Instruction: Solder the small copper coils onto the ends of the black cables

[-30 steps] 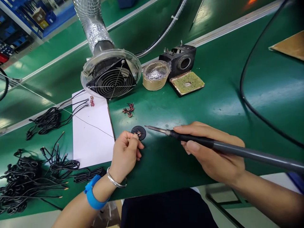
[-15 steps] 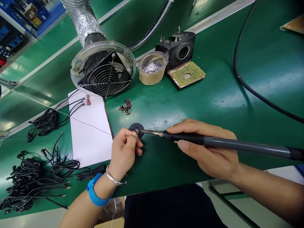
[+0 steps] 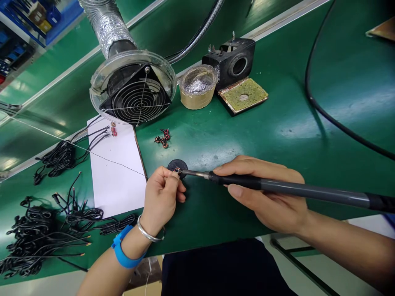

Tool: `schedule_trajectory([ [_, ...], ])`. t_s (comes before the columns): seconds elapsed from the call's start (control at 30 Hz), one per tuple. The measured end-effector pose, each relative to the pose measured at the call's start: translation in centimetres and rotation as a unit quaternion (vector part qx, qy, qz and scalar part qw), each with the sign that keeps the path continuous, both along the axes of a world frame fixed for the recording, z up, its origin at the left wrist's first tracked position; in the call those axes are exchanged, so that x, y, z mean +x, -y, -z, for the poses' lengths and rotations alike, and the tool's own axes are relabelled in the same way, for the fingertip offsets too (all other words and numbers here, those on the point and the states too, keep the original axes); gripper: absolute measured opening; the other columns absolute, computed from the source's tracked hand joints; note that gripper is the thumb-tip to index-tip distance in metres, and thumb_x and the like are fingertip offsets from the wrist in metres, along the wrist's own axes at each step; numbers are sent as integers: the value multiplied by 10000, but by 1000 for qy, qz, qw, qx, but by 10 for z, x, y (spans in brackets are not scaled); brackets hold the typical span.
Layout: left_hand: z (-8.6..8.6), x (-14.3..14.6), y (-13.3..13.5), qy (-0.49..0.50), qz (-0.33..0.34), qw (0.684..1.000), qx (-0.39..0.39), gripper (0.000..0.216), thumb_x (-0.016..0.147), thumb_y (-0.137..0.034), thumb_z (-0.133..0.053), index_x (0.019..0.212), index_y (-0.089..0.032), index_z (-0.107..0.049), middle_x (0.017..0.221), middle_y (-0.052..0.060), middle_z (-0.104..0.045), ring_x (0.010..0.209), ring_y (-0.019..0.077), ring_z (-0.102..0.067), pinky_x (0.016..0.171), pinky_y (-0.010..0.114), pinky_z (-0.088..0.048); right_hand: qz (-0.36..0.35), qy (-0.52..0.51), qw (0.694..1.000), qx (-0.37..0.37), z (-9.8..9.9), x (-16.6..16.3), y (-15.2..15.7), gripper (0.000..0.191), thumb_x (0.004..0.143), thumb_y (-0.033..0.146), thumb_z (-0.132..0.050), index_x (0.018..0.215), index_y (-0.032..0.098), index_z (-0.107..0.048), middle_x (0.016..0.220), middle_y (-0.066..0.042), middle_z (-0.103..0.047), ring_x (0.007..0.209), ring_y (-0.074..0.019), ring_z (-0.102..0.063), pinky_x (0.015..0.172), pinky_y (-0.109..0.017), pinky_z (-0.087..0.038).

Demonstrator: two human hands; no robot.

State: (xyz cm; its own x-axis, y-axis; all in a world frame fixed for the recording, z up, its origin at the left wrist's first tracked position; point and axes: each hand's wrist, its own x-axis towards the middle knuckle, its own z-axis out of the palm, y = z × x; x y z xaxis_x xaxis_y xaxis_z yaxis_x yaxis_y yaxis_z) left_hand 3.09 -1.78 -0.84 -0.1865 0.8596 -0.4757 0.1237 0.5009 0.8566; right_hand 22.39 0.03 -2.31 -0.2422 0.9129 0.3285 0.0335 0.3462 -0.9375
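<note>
My right hand [image 3: 271, 193] grips a soldering iron [image 3: 290, 189] by its dark handle, with the metal tip pointing left. That tip reaches a small copper-and-red wound coil [image 3: 177, 169] on a round black disc [image 3: 181, 164]; whether they touch is too small to tell. Beside the disc, the fingers of my left hand [image 3: 163, 191] are pinched on a thin solder wire [image 3: 115, 164], which runs in from the upper left. Part of the disc is hidden by my fingertips. More wound coils [image 3: 163, 139] lie in a little group beyond it.
A fume extractor fan [image 3: 138, 96] stands behind the coils. Near it are a round solder tub [image 3: 198, 92], a black iron stand [image 3: 236, 61] and a yellow-green sponge [image 3: 243, 96]. White paper [image 3: 115, 172] and bundled black cables [image 3: 33, 234] lie left. A cable [image 3: 333, 119] arcs at right.
The soldering iron and my right hand have shifted slightly left, with the handle tilting a little more. My left hand stays almost in place.
</note>
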Motion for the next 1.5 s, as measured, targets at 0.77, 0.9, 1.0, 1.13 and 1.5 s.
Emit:
schedule_trajectory([
  [0.77,2,-2,1,-7,18,1000,-4,243,889,-320,-518,696,-179,-473,573,-53,-596,427,56,-540,465,165,-428,12,-30,999,6,6,3,1,305,831,94,-572,1056,262,-690,792,-2,-659,613,-136,-543,550,-297,-441],
  [0.9,5,-4,2,-4,20,1000,0,238,887,-319,-521,700,-180,-473,573,-50,-595,429,59,-538,467,170,-426,40,5,999,32,3,6,-5,258,852,138,-589,1055,266,-683,825,-17,-678,675,-164,-595,584,-312,-482],
  [1.0,7,-6,2,-3,21,1000,3,236,892,-328,-516,712,-181,-473,576,-52,-590,438,62,-539,475,174,-430,79,63,991,84,-3,9,-23,262,874,177,-601,1100,290,-671,908,-29,-705,773,-198,-642,683,-353,-527],
  [1.13,8,-7,3,-8,22,1000,7,241,903,-337,-512,723,-182,-471,595,-52,-586,458,64,-548,498,181,-438,195,114,961,161,3,10,-64,284,910,239,-585,1176,316,-650,1042,-53,-709,937,-237,-655,866,-424,-528],
  [1.5,1,-16,16,23,87,996,6,294,950,-463,-475,878,-178,-484,678,-27,-595,501,79,-549,498,198,-455,81,109,980,145,24,-1,-55,255,950,161,-518,1183,226,-597,792,6,-704,572,-100,-645,589,-225,-543],
])
